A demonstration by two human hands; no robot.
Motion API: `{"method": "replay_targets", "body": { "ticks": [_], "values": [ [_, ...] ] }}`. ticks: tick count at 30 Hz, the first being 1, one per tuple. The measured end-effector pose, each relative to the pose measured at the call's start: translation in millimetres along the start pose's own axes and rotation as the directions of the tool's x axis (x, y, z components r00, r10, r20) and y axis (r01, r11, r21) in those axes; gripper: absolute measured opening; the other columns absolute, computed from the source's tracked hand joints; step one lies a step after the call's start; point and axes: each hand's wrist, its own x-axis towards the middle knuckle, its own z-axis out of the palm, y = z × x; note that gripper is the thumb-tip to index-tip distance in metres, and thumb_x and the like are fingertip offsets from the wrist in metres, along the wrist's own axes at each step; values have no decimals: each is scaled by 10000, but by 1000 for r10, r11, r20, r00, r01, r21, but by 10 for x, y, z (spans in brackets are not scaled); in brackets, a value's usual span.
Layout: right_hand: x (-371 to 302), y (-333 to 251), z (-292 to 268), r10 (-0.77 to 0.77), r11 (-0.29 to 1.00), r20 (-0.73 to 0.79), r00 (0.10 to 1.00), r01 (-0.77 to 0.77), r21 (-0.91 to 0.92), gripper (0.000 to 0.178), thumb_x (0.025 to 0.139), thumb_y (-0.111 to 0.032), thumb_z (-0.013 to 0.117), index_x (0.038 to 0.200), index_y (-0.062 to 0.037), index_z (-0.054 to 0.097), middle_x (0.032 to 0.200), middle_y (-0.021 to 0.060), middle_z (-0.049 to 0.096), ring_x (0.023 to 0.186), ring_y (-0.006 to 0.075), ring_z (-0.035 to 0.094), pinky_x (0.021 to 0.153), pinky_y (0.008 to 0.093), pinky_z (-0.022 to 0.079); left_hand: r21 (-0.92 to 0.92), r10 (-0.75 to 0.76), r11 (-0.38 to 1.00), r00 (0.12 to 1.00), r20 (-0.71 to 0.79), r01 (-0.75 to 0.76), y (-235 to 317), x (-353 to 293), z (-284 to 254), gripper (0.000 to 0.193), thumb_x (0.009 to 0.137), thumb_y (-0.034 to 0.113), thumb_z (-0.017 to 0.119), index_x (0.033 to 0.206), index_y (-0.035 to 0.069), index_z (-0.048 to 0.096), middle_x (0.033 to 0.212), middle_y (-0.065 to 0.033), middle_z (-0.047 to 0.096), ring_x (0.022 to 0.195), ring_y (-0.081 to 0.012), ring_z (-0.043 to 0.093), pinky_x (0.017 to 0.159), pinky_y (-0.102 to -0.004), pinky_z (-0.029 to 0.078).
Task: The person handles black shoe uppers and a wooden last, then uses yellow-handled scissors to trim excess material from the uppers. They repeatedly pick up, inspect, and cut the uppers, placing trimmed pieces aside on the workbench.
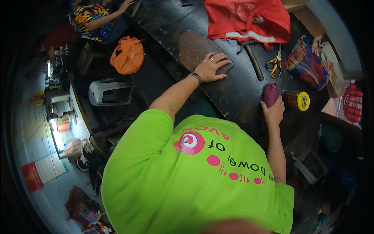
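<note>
My left hand (212,67) lies flat, fingers spread, on the right part of a brown, rounded flat sheet (193,48) on the dark table. Further right, my right hand (274,111) is wrapped round a maroon zipped pouch (270,94) at the table's near side. Just right of the pouch, a jar with a yellow lid (303,101) seems to lie on its side. Beyond the pouch are a hammer (254,62) and orange-handled scissors (274,67). The palm side of each hand is hidden.
A red bag (249,19) covers the far part of the table (237,91). A colourful woven bag (309,64) stands at the right. To the left are an orange bag (127,55), a grey plastic stool (112,92) and another person (93,21).
</note>
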Motion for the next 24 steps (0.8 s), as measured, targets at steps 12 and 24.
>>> {"method": "replay_targets", "body": {
  "ticks": [12, 24],
  "values": [
    [64, 89, 91, -58, 998, -24, 998, 58, -13, 917, 733, -437, 803, 1396, 28, 374, 1232, 252, 525, 1151, 435, 509, 970, 488, 441, -2, 0, 1000, 1000, 16, 0, -25, -4, 38, 636, 858, 499, 640, 1386, 174, 496, 1445, -93, 456, 1388, -240, 381, 1153, -499, 232],
    [106, 78, 109, -89, 995, -49, 995, 91, 32, 975, 740, -439, 789, 1505, -104, 286, 1202, 245, 533, 1122, 439, 518, 945, 507, 446, -80, -26, 996, 999, 39, 29, -24, 15, 3, 622, 842, 462, 679, 1371, 182, 513, 1432, -99, 458, 1395, -254, 372, 1153, -513, 229]
  ]
}}
